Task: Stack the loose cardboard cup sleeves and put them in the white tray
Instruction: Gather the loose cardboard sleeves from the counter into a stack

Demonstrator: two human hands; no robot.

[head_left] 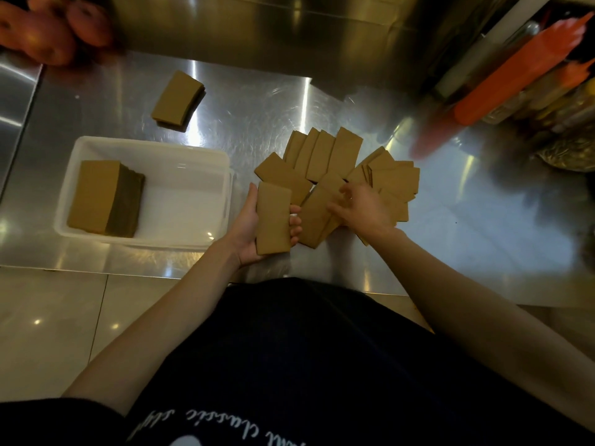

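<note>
The left hand [254, 226] holds a small stack [273, 218] flat so the open right hand [360, 209] can add loose sleeves [325, 156].

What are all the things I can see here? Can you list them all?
Tray: one, white, left on the metal counter.
Stack in tray: one, brown, against the tray's left side.
Small stack: one, brown, behind the tray.
Loose sleeves: many, brown, fanned out right of the tray.
Orange bottles: blurred, far right.
Round reddish things: blurred, top left corner.
Left hand: holds a small bundle of sleeves.
Right hand: resting on the loose sleeves.
</note>
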